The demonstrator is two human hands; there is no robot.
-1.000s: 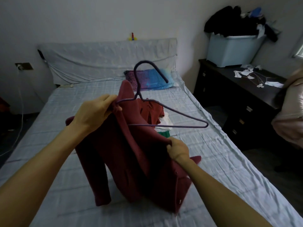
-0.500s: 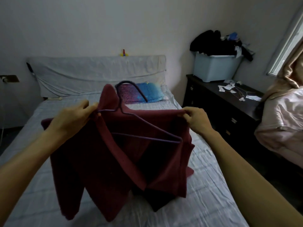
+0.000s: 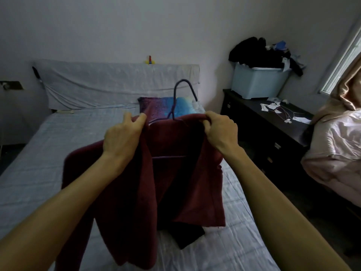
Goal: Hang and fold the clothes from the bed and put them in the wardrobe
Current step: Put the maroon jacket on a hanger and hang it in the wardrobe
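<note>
Both hands have drawn together at the top of the jacket (image 3: pixel 181 173) since half a second ago, and the hanger (image 3: pixel 175 106) now stands more upright, its hook rising between them. Left hand (image 3: pixel 122 136) pinches the jacket's left shoulder, fingers curled over the cloth. Right hand (image 3: pixel 221 132) grips the right shoulder, fingers folded round the fabric. Held up above the bed (image 3: pixel 48 153), the maroon jacket hangs open on the hanger, whose lower bar shows inside it. A blue-purple pillow (image 3: pixel 166 106) lies at the bed's head. On the dark dresser (image 3: pixel 273 124) to the right stands a pale bin (image 3: pixel 257 83) heaped with dark clothes (image 3: pixel 257 53).
</note>
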